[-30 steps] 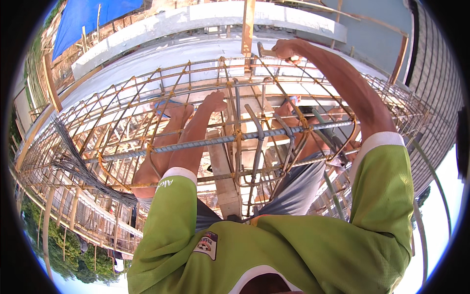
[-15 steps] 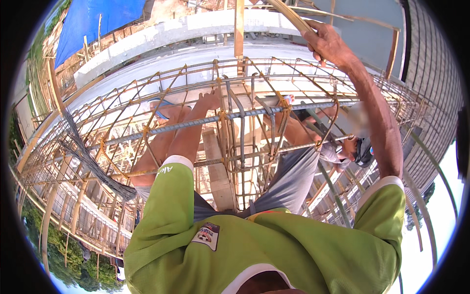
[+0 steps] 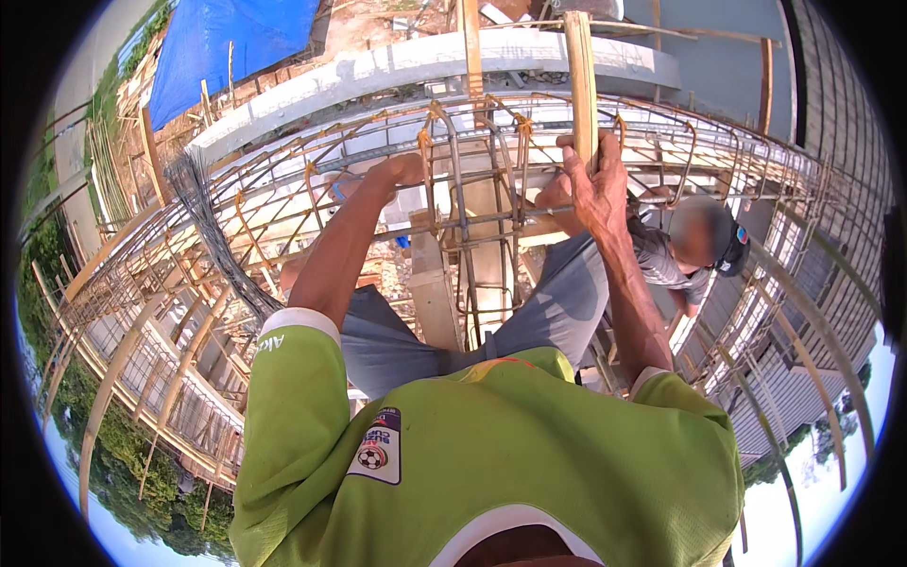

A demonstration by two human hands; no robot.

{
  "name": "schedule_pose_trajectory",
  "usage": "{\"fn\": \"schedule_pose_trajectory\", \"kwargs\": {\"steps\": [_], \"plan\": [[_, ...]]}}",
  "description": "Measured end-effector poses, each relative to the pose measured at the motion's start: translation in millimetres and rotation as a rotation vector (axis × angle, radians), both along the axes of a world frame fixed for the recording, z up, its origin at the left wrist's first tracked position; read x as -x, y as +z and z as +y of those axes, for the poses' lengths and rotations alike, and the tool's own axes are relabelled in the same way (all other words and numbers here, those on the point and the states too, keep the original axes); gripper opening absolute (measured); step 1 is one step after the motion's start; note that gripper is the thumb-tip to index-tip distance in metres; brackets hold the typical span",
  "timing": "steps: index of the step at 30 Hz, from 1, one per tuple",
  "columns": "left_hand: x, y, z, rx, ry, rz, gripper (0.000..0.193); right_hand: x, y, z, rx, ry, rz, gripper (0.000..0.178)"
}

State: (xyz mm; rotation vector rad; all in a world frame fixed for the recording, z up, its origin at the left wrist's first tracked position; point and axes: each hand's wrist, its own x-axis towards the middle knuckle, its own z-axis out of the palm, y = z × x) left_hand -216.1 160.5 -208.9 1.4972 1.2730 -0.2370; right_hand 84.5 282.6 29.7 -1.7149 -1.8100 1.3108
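The right hand (image 3: 597, 189) is closed around the lower end of a wooden stick (image 3: 580, 80), which points away from the body above the rebar cage (image 3: 460, 189). The left hand (image 3: 399, 170) is at an upright bar of the cage; its fingers are partly hidden, so I cannot tell whether it grips or merely rests there. Tied bars and bent hooks crowd the space between the hands. A wire bundle (image 3: 213, 231) lies across the cage to the left, and a co-worker (image 3: 661, 257) is close beyond the right forearm. A wooden post (image 3: 472, 42) stands ahead, left of the stick. Gaps open between the bars, with a plank (image 3: 435, 302) below. Farther out, a pale beam (image 3: 406, 57) edges the view ahead.
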Motion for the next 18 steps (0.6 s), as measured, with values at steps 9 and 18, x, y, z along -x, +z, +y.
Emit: {"fn": "schedule_pose_trajectory", "kwargs": {"steps": [9,18], "plan": [[-10,124,-50,-0.339,-0.083,0.047,0.032,-40,-64,-68,-0.247,0.063,-0.173,0.040],[-69,186,-77,-0.569,0.586,0.395,0.048,-37,-67,-62,-0.352,0.139,-0.335,0.037]]}}
